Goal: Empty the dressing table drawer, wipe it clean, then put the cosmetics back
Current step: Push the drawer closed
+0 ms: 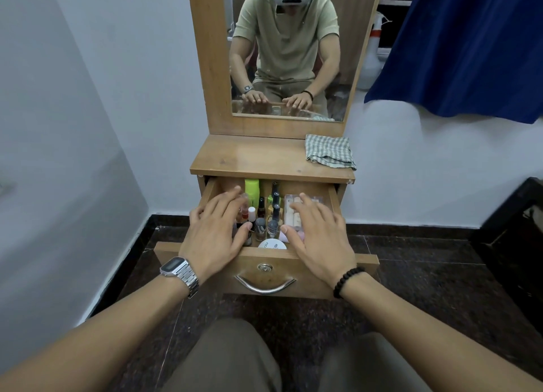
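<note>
At the far left we see a pale wall, then our left hand (pixel 216 233), a metal watch (pixel 178 273) on its wrist. It lies palm down over the left part of the open drawer (pixel 311 274), its fingers straight and spread, curled round nothing; we cannot tell whether they touch the bottles beneath.

The drawer itself is pulled well out from under the wooden dressing table (pixel 264 159), above a dark stone floor. Its front panel is light brown wood with a round lock and a curved metal handle (pixel 265 284). Inside, it is full of cosmetics. A bright green bottle (pixel 251 187) stands at the back, just beside a dark tube (pixel 275 191). In the middle we see a cluster of small nail polish bottles (pixel 260 228), some with dark caps and one with a white cap. A round white jar lid (pixel 272 244) shows against the inside of the front panel. On the right side lies a clear plastic case (pixel 296 212) holding pale pieces, and something pink peeks out beside it.

Our right hand (pixel 318 235), a black bead bracelet (pixel 348 281) on its wrist, lies over that case, fingers straight and apart, gripping nothing.

Further right, a folded checked cloth (pixel 329 150) lies on the table top at its right back corner, below the mirror (pixel 288 50). A blue curtain (pixel 470 47) hangs at the far right.
</note>
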